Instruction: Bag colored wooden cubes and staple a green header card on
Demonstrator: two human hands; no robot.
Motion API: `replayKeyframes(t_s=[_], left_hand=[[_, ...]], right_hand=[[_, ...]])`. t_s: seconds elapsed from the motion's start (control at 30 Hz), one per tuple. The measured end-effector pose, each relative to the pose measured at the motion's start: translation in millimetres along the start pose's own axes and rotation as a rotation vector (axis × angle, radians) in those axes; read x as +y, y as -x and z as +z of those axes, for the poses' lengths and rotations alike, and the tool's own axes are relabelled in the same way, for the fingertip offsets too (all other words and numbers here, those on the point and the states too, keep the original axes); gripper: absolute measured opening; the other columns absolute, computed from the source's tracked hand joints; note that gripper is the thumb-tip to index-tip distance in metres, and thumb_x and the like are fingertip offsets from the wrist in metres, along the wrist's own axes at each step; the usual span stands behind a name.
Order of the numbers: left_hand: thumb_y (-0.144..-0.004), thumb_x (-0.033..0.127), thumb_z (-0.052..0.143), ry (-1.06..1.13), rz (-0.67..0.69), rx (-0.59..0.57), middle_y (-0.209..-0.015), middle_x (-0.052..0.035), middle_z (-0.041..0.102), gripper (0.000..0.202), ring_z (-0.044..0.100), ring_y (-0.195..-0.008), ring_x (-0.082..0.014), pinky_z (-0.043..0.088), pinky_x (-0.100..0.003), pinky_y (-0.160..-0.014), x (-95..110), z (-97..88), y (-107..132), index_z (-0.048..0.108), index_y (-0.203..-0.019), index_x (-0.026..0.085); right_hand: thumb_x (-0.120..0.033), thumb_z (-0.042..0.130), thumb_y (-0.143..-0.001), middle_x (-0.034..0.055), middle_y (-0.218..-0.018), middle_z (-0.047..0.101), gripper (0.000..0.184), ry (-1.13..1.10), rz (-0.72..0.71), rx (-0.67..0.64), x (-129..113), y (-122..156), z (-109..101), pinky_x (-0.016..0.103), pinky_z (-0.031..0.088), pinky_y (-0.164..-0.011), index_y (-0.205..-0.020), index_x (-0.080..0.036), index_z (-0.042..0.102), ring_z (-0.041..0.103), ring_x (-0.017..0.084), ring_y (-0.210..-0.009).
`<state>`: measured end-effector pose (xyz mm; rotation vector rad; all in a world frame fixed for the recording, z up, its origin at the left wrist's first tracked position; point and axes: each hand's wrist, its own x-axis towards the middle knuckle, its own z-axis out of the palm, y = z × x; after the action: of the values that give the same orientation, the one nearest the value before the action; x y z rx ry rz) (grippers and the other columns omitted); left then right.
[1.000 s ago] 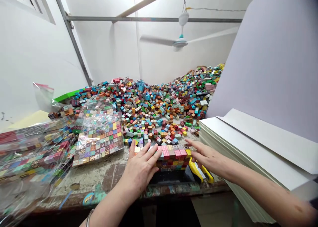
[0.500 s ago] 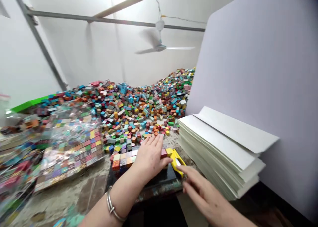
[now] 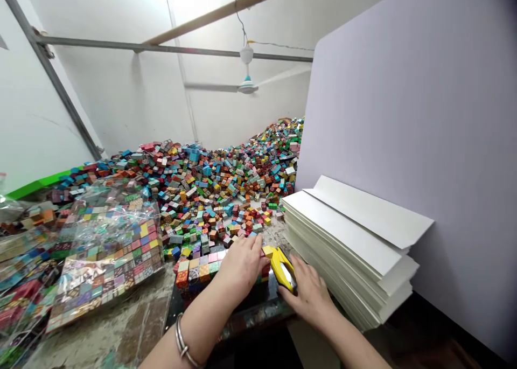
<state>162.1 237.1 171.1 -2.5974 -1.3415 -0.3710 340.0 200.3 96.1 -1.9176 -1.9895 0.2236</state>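
My left hand lies flat, fingers stretched, on top of a packed block of small coloured cubes that sits on a black tray at the table's front edge. A metal bangle is on that wrist. My right hand is just right of the block, its fingers curled against a yellow hand tool that lies beside the cubes.
A big heap of loose coloured cubes covers the back of the table. Clear bags of packed cubes lie at the left. A stack of white card sheets stands at the right, before a tall lilac board.
My view has swung right. My right hand left the top of the cube block and closed on the yellow tool. My left hand slid across the block's top toward the right.
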Motion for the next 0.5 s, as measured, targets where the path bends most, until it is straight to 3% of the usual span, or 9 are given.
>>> replayKeyframes(t_s=[0.2,0.33,0.4,0.5], left_hand=[[-0.087,0.035,0.047,-0.069,0.063,0.075,-0.125,-0.0154,0.05,0.053,0.046,-0.116,-0.025,0.035,-0.04,-0.099,-3,10.0,6,0.034,-0.132,0.011],[-0.087,0.034,0.047,-0.081,0.046,0.056,-0.125,-0.0151,0.05,0.05,0.048,-0.114,-0.0261,0.036,-0.04,-0.098,-1,7.5,8,0.036,-0.131,0.011],[-0.087,0.034,0.047,-0.084,0.038,0.05,-0.125,-0.014,0.05,0.05,0.048,-0.114,-0.0263,0.036,-0.04,-0.097,0,5.9,7,0.036,-0.131,0.013],[-0.086,0.037,0.048,-0.093,0.056,0.054,-0.125,-0.0137,0.051,0.052,0.047,-0.115,-0.0256,0.035,-0.039,-0.099,0,5.4,7,0.036,-0.13,0.013]], right_hand=[[-0.033,0.049,-0.074,0.0202,-0.114,0.055,0.059,-0.093,0.015,0.002,-2,-4,2,0.051,0.036,-0.088,-0.126,-0.005,0.044,0.048,0.036,-0.106],[-0.035,0.045,-0.078,0.0163,-0.118,0.055,0.054,-0.216,0.089,-0.005,2,8,-9,0.04,0.036,-0.095,-0.124,-0.007,0.045,0.049,0.028,-0.109],[-0.041,0.041,-0.082,0.013,-0.12,0.055,0.054,-0.404,0.138,-0.055,1,28,-25,0.034,0.039,-0.094,-0.124,-0.009,0.045,0.051,0.023,-0.11],[-0.046,0.044,-0.083,0.0075,-0.124,0.053,0.054,-0.946,0.236,-0.207,2,77,-62,0.034,0.037,-0.097,-0.126,-0.014,0.046,0.048,0.021,-0.113]])
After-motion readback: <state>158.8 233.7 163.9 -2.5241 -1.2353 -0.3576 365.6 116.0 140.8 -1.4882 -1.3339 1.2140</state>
